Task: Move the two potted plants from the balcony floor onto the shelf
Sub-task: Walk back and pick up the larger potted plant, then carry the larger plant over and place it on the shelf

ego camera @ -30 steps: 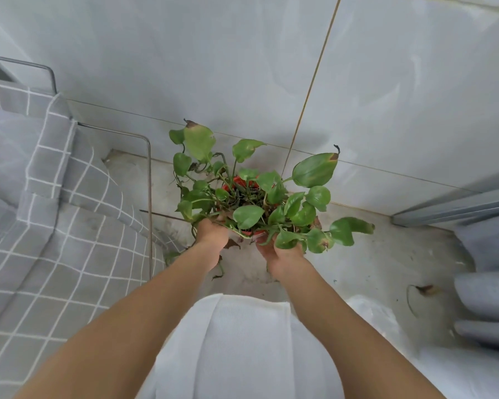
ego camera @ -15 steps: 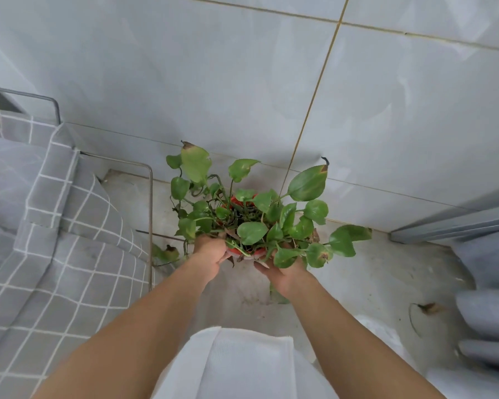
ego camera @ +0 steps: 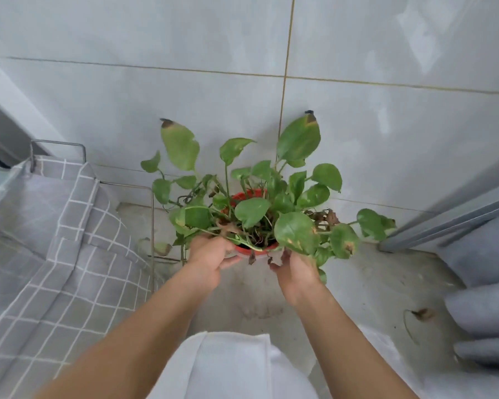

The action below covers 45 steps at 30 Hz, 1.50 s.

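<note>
A grey concrete balcony floor (ego camera: pixel 357 286) meets a wall (ego camera: pixel 185 82) of large pale tiles with thin tan joints. At the left a metal drying rack (ego camera: pixel 152 226) carries a grey checked cloth (ego camera: pixel 55 254); at the right a grey sliding-door track (ego camera: pixel 444 223) runs along the floor.

The potted plant (ego camera: pixel 251 208), leafy in a red pot (ego camera: pixel 249 250), is held in the air before the wall. The left hand (ego camera: pixel 211 251) grips the pot's left rim; the right hand (ego camera: pixel 296 264) curls around its right side under the leaves.

Compared with a second ago, the plant sits higher against the wall and closer to the camera, and the hands are farther apart.

The leaves nearly touch the rack on the left. Bare floor lies below the pot, with a dead leaf (ego camera: pixel 422 313) to the right.
</note>
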### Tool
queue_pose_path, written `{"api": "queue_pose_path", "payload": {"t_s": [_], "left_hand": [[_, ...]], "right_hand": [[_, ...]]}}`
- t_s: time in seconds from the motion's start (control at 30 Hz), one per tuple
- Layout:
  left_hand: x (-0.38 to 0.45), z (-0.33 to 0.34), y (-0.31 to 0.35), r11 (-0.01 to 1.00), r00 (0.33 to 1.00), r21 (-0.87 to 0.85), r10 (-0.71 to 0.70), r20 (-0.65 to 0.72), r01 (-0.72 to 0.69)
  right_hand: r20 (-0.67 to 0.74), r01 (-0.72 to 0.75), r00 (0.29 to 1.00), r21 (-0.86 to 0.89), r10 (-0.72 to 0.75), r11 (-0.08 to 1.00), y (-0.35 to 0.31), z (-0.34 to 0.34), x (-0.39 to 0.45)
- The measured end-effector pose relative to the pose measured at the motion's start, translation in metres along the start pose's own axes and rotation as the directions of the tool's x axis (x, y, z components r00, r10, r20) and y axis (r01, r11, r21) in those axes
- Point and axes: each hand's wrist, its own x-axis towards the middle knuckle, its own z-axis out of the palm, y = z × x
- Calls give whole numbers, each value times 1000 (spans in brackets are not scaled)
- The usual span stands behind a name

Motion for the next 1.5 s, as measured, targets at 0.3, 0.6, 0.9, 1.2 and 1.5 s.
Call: {"api": "queue_pose_path", "payload": {"t_s": [0.3,0.6,0.9,1.2,1.5], "left_hand": [[-93,36,53,984,971,-10,177,163,-177],[-170,81,107,933,906,-14,353,234,-360],[-197,114,97,890,767,-172,452,456,-422],[-175,118,79,823,764,-232,568,304,-519],[-150,107,74,834,808,-286,539,239,-472]], "right_hand": [[172,307,939,-21,-299,952,-82,-18,-77],[175,464,858,141,-483,875,-165,-17,-144],[83,571,813,74,-576,817,-222,-37,-174],[109,584,808,-15,-579,812,-217,-29,-186],[135,667,745,-107,-654,737,-212,-15,-195]]}}
